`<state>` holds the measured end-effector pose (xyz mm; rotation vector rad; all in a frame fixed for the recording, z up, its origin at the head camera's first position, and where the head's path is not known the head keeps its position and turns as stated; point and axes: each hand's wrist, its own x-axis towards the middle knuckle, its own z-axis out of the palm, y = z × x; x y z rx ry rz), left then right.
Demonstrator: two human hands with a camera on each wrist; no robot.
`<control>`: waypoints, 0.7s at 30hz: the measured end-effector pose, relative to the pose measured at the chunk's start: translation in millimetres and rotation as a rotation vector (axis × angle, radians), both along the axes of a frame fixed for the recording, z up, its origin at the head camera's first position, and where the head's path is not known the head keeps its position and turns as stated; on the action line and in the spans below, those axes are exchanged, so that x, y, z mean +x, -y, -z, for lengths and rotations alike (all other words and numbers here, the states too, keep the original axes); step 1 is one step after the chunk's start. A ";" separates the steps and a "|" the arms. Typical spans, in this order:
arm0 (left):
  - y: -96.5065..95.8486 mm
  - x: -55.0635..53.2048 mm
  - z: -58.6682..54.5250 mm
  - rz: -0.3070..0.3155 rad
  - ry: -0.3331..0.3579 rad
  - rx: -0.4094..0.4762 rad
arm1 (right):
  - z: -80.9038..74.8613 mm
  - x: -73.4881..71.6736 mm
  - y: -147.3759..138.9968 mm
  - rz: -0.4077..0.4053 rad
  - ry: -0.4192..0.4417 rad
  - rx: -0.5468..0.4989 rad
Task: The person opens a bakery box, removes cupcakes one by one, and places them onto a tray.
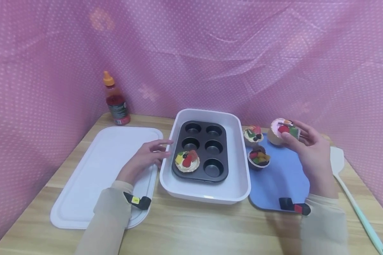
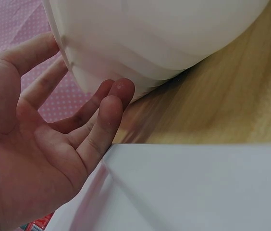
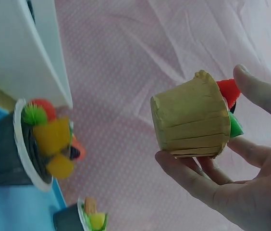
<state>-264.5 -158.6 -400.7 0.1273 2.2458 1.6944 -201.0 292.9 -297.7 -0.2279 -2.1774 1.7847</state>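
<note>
My right hand (image 1: pixel 311 148) holds a pink-topped cupcake (image 1: pixel 279 131) above the blue board (image 1: pixel 282 184); in the right wrist view its tan paper cup (image 3: pixel 190 118) rests on the fingers, with the thumb by the fruit topping. My left hand (image 1: pixel 146 156) has its fingertips at the left wall of the white tub (image 1: pixel 207 193), fingers loosely bent. Inside the tub lies a black muffin tin (image 1: pixel 200 145). One cream cupcake (image 1: pixel 187 161) with fruit sits in its front left cup. Two more, a cream one (image 1: pixel 253 135) and a chocolate one (image 1: pixel 258 158), stand by the blue board's left edge.
A white board (image 1: pixel 105 177) lies left of the tub, beneath the left forearm. Behind it stands a sauce bottle (image 1: pixel 117 101) with an orange cap. At the far right lies a spatula (image 1: pixel 354 202) with a mint handle. Pink dotted cloth (image 1: pixel 191 60) hangs behind the table.
</note>
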 end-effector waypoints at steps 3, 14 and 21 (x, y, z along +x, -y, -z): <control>0.8 -0.8 0.6 -0.001 -0.002 0.004 | 4.5 0.6 -8.5 -0.013 -0.053 -0.148; -2.1 1.4 0.4 0.011 -0.023 0.022 | 23.9 -1.0 -44.6 0.007 -0.078 -0.432; -0.2 1.8 -1.1 0.002 -0.025 0.016 | 36.9 -3.8 -58.7 -0.033 -0.046 -0.472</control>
